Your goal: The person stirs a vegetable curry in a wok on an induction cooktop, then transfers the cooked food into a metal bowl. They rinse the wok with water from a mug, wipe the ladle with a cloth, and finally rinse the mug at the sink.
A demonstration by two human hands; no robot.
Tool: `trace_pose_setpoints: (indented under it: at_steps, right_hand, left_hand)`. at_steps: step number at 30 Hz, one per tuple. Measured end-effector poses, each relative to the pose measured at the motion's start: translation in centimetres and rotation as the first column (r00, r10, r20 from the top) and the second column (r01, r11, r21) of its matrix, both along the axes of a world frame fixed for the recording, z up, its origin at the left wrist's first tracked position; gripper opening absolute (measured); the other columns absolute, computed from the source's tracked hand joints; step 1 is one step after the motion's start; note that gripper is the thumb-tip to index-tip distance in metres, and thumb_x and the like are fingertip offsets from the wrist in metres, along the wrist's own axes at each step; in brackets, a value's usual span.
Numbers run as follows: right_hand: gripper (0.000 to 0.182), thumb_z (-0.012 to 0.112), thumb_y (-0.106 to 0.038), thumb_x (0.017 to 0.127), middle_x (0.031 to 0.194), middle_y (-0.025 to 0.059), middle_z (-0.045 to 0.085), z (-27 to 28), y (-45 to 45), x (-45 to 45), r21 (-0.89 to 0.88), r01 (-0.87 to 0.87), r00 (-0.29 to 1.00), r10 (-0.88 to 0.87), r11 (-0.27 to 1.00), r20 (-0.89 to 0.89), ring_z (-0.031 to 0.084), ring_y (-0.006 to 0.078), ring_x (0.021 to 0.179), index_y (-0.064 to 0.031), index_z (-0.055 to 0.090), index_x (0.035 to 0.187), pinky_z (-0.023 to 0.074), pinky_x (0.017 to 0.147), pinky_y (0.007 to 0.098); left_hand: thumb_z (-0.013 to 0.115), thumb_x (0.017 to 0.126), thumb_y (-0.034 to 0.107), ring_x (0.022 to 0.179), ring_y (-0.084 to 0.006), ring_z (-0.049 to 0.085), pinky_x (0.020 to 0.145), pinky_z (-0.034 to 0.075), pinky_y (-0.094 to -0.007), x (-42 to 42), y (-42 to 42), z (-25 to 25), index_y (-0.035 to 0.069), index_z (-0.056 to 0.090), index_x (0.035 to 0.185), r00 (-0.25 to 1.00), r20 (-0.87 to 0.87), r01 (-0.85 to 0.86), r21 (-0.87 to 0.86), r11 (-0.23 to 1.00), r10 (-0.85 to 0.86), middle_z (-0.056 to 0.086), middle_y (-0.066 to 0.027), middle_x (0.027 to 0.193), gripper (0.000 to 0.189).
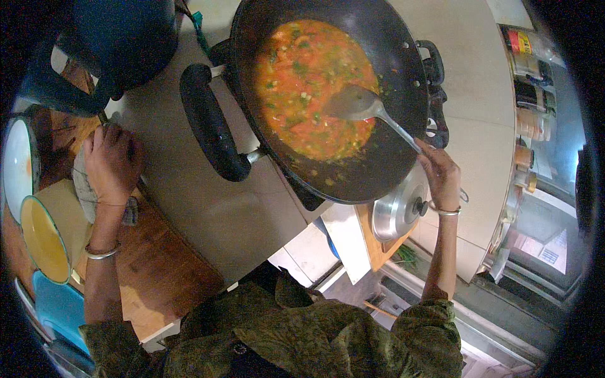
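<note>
My right hand (440, 172) grips the handle of a metal cooking spoon (354, 103), whose broad head dips into an orange-red stew (302, 80) flecked with green pieces. That stew fills the bottom of a dark wok (399, 99) with side handles; the near-left one is a thick black loop handle (201, 127). To the left, my left hand (113, 163) rests over a grey cloth (84, 193) at the edge of the tiled counter. Its fingers curl away from view, so whether they hold the cloth is unclear.
A large dark pot or kettle (127, 42) stands at upper left. Below it are a white enamel dish (18, 165), a yellow enamel container (45, 241) and a blue plastic item (61, 302). A metal lid (397, 217) lies beyond the wok's near-right rim. Jars (531, 123) line the right side.
</note>
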State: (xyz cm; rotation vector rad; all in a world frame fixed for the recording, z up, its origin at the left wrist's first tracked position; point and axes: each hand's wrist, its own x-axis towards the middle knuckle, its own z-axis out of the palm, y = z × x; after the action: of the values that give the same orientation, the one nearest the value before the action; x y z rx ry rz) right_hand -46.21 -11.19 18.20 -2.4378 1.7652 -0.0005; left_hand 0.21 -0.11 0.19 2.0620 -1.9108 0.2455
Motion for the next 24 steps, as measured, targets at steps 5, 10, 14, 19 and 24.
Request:
trace_pose_setpoints:
  at_steps: [5,10,14,19,24]
  right_hand:
    - [0.02,0.056,-0.012,0.084,0.071,0.0102,0.061,2.4,-0.9,-3.7,-0.122,-0.006,0.986,-0.014,0.993,-0.169,0.059,0.0184,0.061,-0.0099,0.064,0.103,0.0468,0.056,0.0285]
    - [0.02,0.053,-0.022,0.086,0.066,0.0125,0.061,4.6,-3.8,-1.8,-0.196,-0.033,0.85,-0.075,0.98,-0.521,0.061,0.0255,0.059,-0.014,0.064,0.101,0.0471,0.055,0.0349]
    - [0.021,0.055,-0.026,0.085,0.083,0.0151,0.063,5.6,-5.1,0.4,-0.115,-0.002,0.739,-0.076,0.993,-0.669,0.061,0.0333,0.075,-0.0149,0.064,0.1,0.0488,0.062,0.0408]
    - [0.023,0.056,-0.022,0.086,0.06,0.0032,0.057,3.6,-6.7,-0.6,0.4,0.249,0.92,-0.086,0.882,-0.383,0.053,0.0132,0.051,-0.0048,0.064,0.099,0.0417,0.046,0.0272]
    - [0.029,0.056,-0.027,0.088,0.057,-0.0045,0.046,-2.5,-6.5,0.0,0.493,0.185,0.967,-0.248,0.85,0.064,0.04,0.004,0.049,-0.0017,0.064,0.1,0.0316,0.042,0.0205]
  left_hand:
    - [0.062,0.07,0.016,0.083,-0.0263,0.05,0.072,0.038,-0.0367,0.4,0.5,-1.3,0.006,0.061,0.073,0.995,-0.092,-0.049,-0.04,0.998,0.045,0.057,-0.0067,0.085,0.01]
    - [0.063,0.069,0.016,0.087,-0.027,0.051,0.073,0.038,-0.0382,0.2,0.6,-0.4,0.006,0.062,0.077,1.0,0.02,0.008,-0.027,1.0,-0.008,0.057,-0.007,0.09,0.013]
    - [0.063,0.068,0.016,0.088,-0.0275,0.051,0.074,0.038,-0.0394,0.3,0.8,-0.5,0.006,0.062,0.077,0.994,0.105,0.042,-0.043,0.998,-0.037,0.057,-0.0079,0.091,0.013]
    - [0.063,0.067,0.016,0.088,-0.0276,0.051,0.075,0.037,-0.039,0.3,0.6,-0.3,0.006,0.061,0.076,0.993,0.119,0.011,0.033,0.999,-0.015,0.056,-0.0085,0.092,0.014]
    - [0.064,0.066,0.019,0.09,-0.0282,0.05,0.077,0.037,-0.039,-0.3,0.3,-0.1,0.006,0.061,0.079,0.995,0.097,0.003,0.067,0.998,-0.01,0.057,-0.0092,0.095,0.018]
